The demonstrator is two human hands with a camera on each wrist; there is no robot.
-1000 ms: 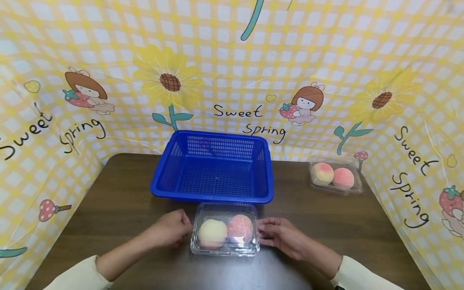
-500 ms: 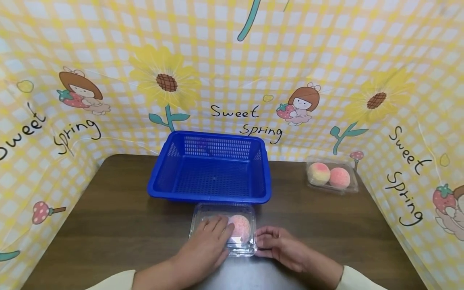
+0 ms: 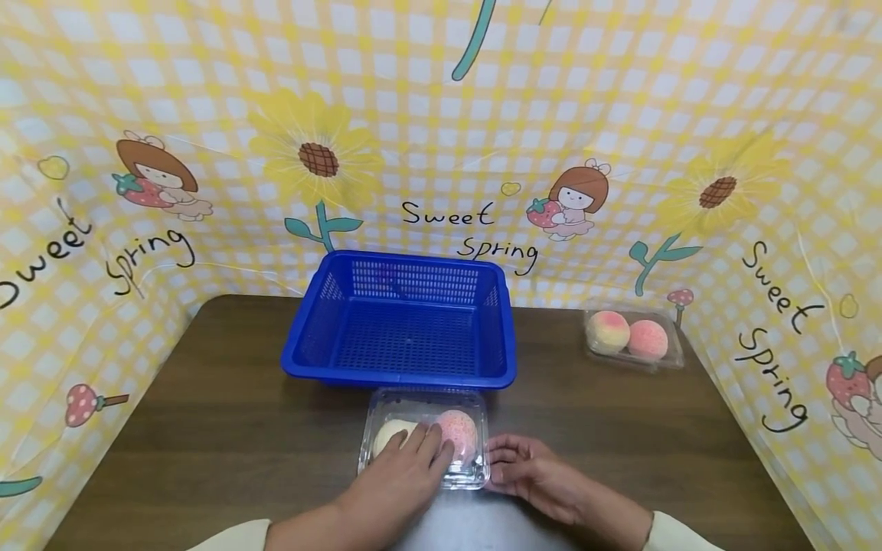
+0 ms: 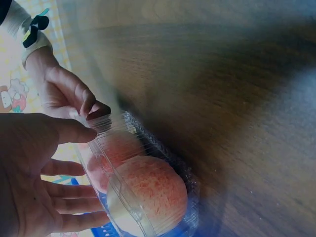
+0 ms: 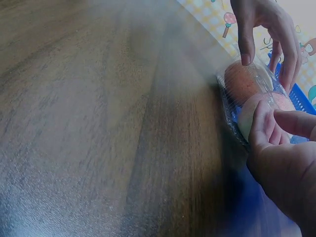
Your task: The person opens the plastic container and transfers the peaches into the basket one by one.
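A clear plastic clamshell box (image 3: 458, 476) stands on the table just in front of the blue basket, its lid down. Inside lie two peach-like fruits: a pink speckled one (image 3: 456, 435) on the right and a cream one (image 3: 391, 438) on the left, partly covered by my hand. My left hand (image 3: 400, 478) lies over the lid's left half with its fingers straight; its thumb (image 4: 81, 132) reaches the lid's near edge in the left wrist view. At the box's right side my right hand (image 3: 534, 471) pinches the edge with curled fingers and thumb.
Behind the box sits a blue perforated basket (image 3: 400, 378). Another clear box (image 3: 644, 361) with two pink and yellow peach-like fruits stands at the back right of the brown wooden table (image 3: 227, 398). Yellow checked cloth (image 3: 427, 115) walls the table at the back and sides.
My left hand has come from the box's left side onto its lid, then shifted slightly right. My right hand has stayed at the right edge. The box has hardly moved.
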